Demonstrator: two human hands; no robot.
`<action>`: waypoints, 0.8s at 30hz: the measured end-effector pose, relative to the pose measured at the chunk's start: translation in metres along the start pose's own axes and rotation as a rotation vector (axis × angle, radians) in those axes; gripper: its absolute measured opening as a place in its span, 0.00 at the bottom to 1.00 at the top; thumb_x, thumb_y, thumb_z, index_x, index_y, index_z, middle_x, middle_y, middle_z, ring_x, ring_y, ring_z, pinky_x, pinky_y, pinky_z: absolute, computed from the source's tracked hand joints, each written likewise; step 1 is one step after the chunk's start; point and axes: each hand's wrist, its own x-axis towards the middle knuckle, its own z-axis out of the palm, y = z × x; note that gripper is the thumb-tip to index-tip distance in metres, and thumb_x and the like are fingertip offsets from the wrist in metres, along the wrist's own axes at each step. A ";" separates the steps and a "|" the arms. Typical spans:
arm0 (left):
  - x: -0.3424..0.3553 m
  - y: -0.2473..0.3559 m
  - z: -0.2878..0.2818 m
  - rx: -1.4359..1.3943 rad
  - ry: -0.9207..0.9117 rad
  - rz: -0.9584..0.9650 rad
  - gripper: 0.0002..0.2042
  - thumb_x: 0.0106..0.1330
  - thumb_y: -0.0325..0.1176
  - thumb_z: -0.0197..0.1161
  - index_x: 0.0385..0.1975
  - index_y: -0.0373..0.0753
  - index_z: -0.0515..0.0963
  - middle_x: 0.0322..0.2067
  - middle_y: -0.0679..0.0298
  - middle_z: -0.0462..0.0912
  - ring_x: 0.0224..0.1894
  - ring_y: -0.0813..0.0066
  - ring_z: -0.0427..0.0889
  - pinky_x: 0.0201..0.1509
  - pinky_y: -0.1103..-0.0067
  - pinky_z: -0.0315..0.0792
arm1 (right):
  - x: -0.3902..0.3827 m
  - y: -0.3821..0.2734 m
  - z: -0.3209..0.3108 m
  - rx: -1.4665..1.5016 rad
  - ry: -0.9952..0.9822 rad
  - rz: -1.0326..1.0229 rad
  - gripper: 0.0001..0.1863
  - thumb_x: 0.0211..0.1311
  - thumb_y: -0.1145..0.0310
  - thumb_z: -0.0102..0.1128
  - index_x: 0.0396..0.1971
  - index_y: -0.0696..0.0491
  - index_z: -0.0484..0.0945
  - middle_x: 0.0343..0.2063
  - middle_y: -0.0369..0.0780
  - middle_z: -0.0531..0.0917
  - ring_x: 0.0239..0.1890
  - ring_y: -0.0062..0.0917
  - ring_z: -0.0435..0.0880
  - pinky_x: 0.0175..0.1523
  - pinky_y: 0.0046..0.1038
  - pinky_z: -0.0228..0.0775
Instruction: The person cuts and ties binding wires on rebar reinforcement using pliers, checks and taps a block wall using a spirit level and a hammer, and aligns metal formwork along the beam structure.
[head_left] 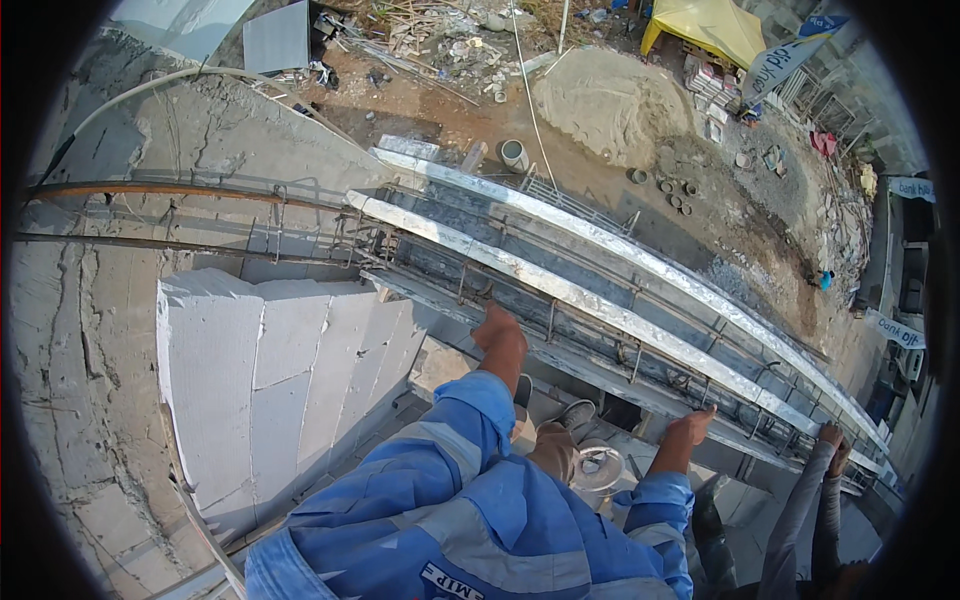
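My left hand [497, 330] is closed over the near formwork board [590, 370], beside a steel stirrup in the trough; its fingertips are partly hidden. Farther right along that board, my right hand [688, 428] grips the edge, with one finger sticking out. Inside the long trough runs a rebar cage [550, 318] with upright stirrups. A pale metal-faced middle board [560, 280] borders the cage on its far side, and a similar outer board [640, 255] lies beyond it.
Left of me rises a white block wall [290, 370]. A bucket [598, 467] stands by my feet. At the right, a co-worker's gray-sleeved arms [800, 510] reach to the boards. Far below are a sand pile [610, 105], concrete rings [514, 154] and a yellow canopy [710, 30].
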 end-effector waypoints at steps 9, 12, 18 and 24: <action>0.026 -0.011 0.003 0.241 0.005 0.122 0.32 0.56 0.59 0.61 0.46 0.32 0.76 0.44 0.50 0.81 0.43 0.56 0.83 0.40 0.62 0.77 | -0.021 -0.011 -0.004 0.058 -0.005 0.122 0.44 0.46 0.32 0.63 0.43 0.63 0.77 0.42 0.45 0.80 0.39 0.37 0.77 0.43 0.40 0.72; 0.010 -0.004 0.007 0.164 0.020 -0.023 0.32 0.56 0.57 0.62 0.47 0.31 0.76 0.45 0.48 0.81 0.44 0.56 0.82 0.42 0.62 0.76 | -0.018 -0.012 -0.008 0.065 -0.015 0.097 0.44 0.46 0.32 0.63 0.44 0.62 0.77 0.43 0.44 0.79 0.40 0.37 0.77 0.43 0.40 0.72; 0.005 0.000 0.006 0.294 0.045 0.029 0.31 0.60 0.52 0.60 0.51 0.27 0.71 0.41 0.48 0.82 0.39 0.58 0.84 0.35 0.66 0.78 | -0.058 -0.023 -0.025 -0.123 -0.108 0.021 0.40 0.57 0.37 0.53 0.57 0.56 0.72 0.59 0.47 0.72 0.55 0.42 0.75 0.60 0.43 0.67; 0.039 -0.007 0.005 0.228 0.122 0.008 0.34 0.57 0.55 0.64 0.50 0.27 0.72 0.37 0.46 0.83 0.31 0.54 0.85 0.31 0.63 0.79 | -0.025 -0.012 -0.007 -0.229 -0.203 0.005 0.36 0.61 0.40 0.49 0.62 0.51 0.68 0.63 0.43 0.68 0.60 0.37 0.71 0.64 0.43 0.63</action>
